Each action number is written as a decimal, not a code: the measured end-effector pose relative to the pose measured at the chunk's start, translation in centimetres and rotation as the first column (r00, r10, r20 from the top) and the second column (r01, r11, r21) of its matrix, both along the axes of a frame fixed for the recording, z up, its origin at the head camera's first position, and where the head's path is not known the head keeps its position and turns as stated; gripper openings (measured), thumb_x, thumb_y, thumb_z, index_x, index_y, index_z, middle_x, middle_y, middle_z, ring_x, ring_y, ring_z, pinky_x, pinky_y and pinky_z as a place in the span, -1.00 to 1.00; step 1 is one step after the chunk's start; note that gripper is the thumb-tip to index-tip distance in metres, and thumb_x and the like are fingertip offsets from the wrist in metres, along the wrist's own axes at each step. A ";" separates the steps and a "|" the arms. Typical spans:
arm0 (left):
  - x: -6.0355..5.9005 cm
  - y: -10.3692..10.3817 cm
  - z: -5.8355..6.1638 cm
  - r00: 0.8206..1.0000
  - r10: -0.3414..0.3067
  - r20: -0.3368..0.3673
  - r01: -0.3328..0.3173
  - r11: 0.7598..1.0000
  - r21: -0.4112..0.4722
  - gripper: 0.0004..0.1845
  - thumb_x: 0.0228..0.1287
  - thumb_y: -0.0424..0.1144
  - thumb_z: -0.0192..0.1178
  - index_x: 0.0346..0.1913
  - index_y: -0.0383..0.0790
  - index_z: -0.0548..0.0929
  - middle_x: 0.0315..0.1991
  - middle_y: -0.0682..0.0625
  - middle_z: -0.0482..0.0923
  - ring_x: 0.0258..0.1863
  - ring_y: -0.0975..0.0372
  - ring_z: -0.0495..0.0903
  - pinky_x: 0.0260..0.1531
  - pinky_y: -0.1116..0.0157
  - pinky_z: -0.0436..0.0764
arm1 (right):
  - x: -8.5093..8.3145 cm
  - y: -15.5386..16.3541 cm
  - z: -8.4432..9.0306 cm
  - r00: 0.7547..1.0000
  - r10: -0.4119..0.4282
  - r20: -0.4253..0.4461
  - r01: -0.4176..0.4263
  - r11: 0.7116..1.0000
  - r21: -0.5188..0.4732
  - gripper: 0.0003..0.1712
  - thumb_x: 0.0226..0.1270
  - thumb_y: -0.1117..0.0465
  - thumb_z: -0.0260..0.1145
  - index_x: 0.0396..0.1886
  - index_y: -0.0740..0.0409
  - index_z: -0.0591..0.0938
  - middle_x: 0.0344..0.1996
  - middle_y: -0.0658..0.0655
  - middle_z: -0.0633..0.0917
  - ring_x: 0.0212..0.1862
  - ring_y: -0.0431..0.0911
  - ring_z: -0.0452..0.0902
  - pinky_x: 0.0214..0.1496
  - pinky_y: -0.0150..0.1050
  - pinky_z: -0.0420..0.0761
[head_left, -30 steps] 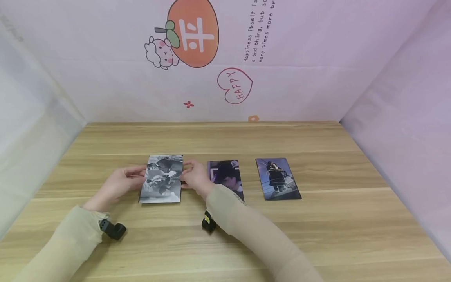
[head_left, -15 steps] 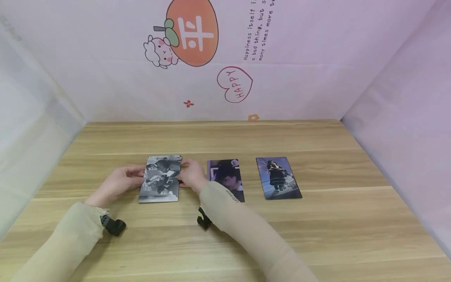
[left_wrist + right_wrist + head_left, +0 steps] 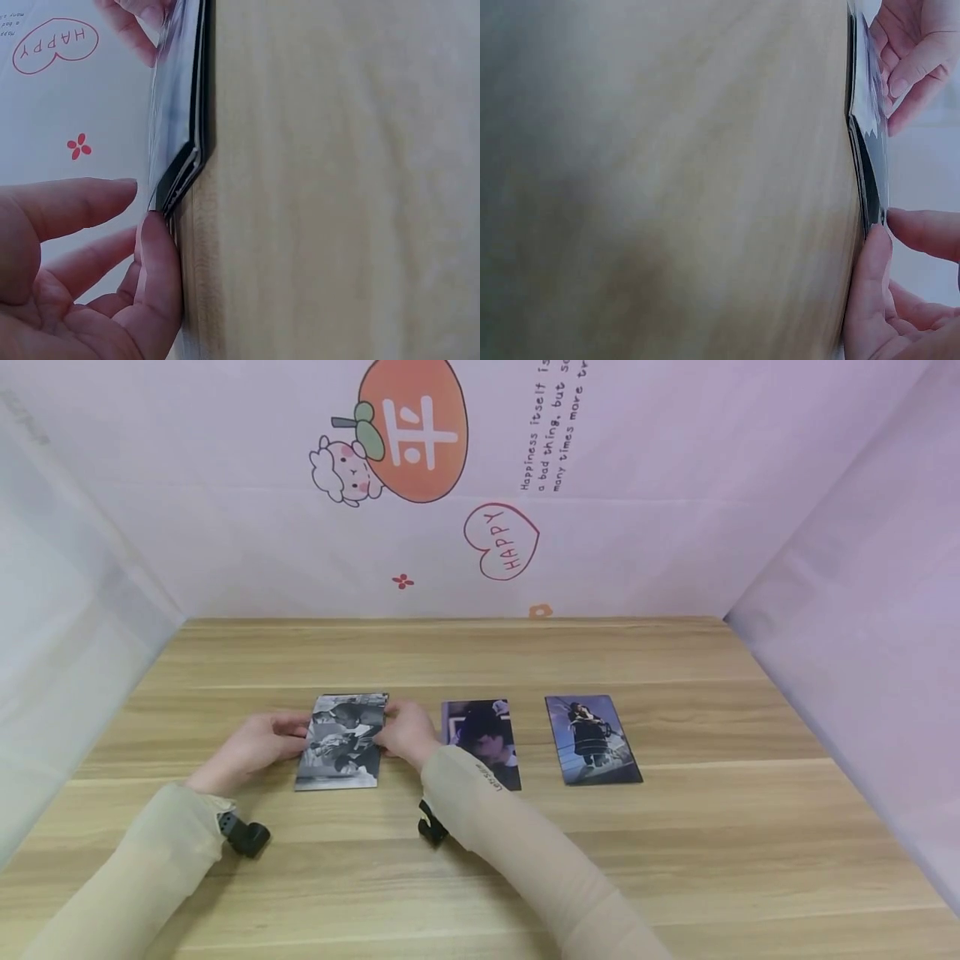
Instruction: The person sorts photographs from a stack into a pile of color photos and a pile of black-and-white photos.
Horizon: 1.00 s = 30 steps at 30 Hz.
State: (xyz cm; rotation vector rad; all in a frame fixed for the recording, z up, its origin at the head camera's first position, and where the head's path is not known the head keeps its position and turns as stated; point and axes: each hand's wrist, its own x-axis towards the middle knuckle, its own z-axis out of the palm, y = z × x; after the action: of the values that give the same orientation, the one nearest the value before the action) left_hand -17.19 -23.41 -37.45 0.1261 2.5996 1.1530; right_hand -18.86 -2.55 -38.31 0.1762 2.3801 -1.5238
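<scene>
A small stack of photo prints (image 3: 342, 741), black-and-white on top, lies on the table between the two hands. Several layers show along its edge in the left wrist view, with gaps between them; the upper print (image 3: 174, 82) sits apart from the dark ones below. My left hand (image 3: 258, 745) is at the left side: one fingertip touches the edge, while another straight digit points at it, slightly apart. On the right side, my right hand (image 3: 407, 732) pinches the edge between thumb and a finger (image 3: 871, 259), as the right wrist view shows.
A purple-toned photo (image 3: 483, 735) lies right of the stack, partly under the right sleeve (image 3: 468, 785). Farther right is a blue-toned photo (image 3: 592, 739). The wooden table (image 3: 675, 860) meets a printed white cloth (image 3: 637, 527) behind and at both sides.
The upper print has shifted slightly left and lower over the stack, so a dark edge shows at its top right. My right hand has moved slightly left with it; the left hand stays nearly still.
</scene>
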 end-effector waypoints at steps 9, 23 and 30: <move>0.0 0.1 0.1 1.000 -0.006 0.010 0.006 1.000 -0.014 -0.41 0.24 -0.32 0.18 0.27 -0.55 0.32 0.07 -0.39 0.51 -0.01 0.06 0.52 -0.14 0.46 0.50 | 0.4 0.2 0.4 1.000 0.026 0.008 -0.026 1.000 -0.014 -0.38 0.06 0.47 0.37 0.19 0.31 0.48 0.00 0.28 0.62 -0.36 -0.04 0.68 -0.37 -0.39 0.68; 0.6 1.0 1.5 0.999 0.003 -0.047 -0.002 0.999 0.039 -0.41 0.29 -0.30 0.13 0.33 -0.46 0.26 0.15 -0.42 0.42 0.04 -0.11 0.52 -0.11 0.27 0.64 | 0.7 3.0 1.9 0.995 0.100 0.009 -0.097 0.983 -0.154 -0.38 0.12 0.40 0.35 0.23 0.24 0.44 -0.26 0.16 0.64 -0.28 -0.02 0.63 -0.22 -0.23 0.71; 1.4 3.3 2.2 0.995 0.025 -0.099 -0.020 0.999 0.048 -0.46 0.33 -0.26 0.09 0.32 -0.40 0.31 0.19 -0.39 0.40 0.12 -0.16 0.47 0.00 0.08 0.58 | 1.5 5.2 2.6 0.987 0.151 -0.057 -0.155 0.985 -0.071 -0.43 0.15 0.33 0.36 0.21 0.17 0.49 -0.30 0.11 0.63 -0.24 0.04 0.62 -0.23 -0.23 0.66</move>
State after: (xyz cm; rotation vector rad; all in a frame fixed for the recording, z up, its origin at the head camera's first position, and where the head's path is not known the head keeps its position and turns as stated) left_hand -15.80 -20.15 -35.29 0.1686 2.6668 1.2468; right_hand -17.36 2.69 -35.71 -0.0622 2.3109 -1.5587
